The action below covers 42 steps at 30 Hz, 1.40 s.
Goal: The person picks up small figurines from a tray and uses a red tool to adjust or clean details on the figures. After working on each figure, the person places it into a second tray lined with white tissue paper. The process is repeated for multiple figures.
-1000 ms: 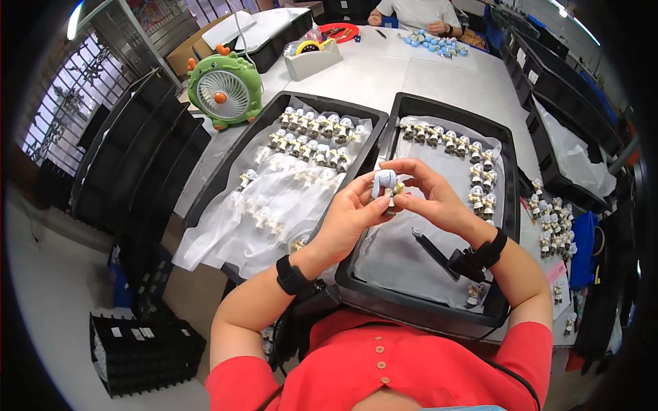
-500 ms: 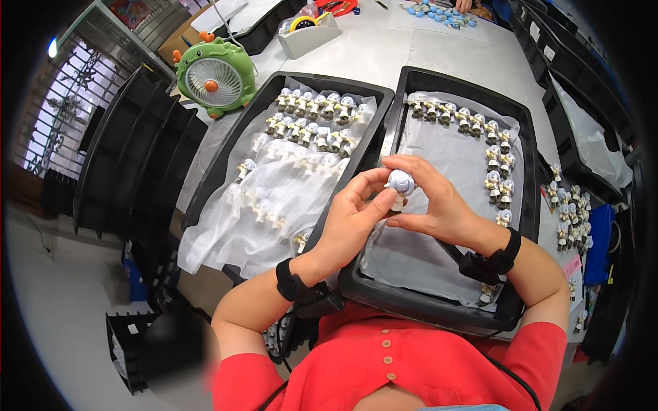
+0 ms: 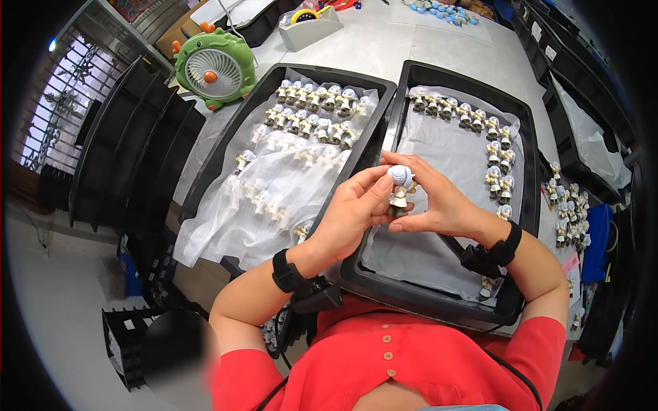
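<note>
A small figurine (image 3: 399,198) with pale lilac hair and a white-and-gold outfit is held upright in front of me, above the right-hand tray (image 3: 439,291). My left hand (image 3: 351,216) pinches it from the left, thumb against its side. From the other side my right hand (image 3: 444,205) curls round it, the thumb by its base and the fingers behind its head; the exact contact there is partly hidden. Similar figurines (image 3: 493,175) line the far and right sides of this paper-lined tray. More figurines (image 3: 312,127) stand in rows in the left-hand tray (image 3: 226,147), some under thin white sheeting.
A green fan (image 3: 216,68) and a grey tape dispenser (image 3: 310,33) stand beyond the trays. Loose figurines (image 3: 569,212) cluster on the table at the right. Stacked black trays (image 3: 130,151) rise at the left, and a blue bin (image 3: 600,240) is at the far right.
The figurine has come into fuller view between my hands, its body and legs now showing below the head. My fingers have shifted slightly around it, and the view has tilted a little.
</note>
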Available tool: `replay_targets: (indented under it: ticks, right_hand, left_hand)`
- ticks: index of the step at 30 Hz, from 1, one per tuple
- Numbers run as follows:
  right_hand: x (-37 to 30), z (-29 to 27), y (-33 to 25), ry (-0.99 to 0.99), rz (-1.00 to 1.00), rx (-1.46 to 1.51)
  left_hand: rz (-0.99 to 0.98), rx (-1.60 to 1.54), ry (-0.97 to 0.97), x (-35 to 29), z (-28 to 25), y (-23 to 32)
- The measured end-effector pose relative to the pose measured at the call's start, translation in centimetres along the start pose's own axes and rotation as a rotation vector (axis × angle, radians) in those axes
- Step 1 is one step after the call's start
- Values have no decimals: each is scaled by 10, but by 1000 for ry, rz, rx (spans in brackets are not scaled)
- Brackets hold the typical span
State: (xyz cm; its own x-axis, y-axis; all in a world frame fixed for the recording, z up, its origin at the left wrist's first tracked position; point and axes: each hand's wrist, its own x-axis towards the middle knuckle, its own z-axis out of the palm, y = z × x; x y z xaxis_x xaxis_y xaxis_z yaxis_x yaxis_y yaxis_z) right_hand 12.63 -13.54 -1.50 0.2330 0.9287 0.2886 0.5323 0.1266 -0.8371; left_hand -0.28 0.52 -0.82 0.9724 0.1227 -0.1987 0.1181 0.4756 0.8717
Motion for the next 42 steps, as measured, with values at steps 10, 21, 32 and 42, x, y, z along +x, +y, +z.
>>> replay_targets:
  ticks: [10,21,32,42]
  right_hand:
    - [0,-1,-2,7,60,89]
    - [0,1,-1,59,-5,43]
    - [2,5,-5,189,-216,-96]
    - [2,6,-10,264,-328,-293]
  left_hand:
    - [0,-110,-25,-1,2,5]
    - [20,-151,-90,-1,0,7]
    - [66,-158,-121,1,-2,1]
    - [208,104,-122,-2,5,-1]
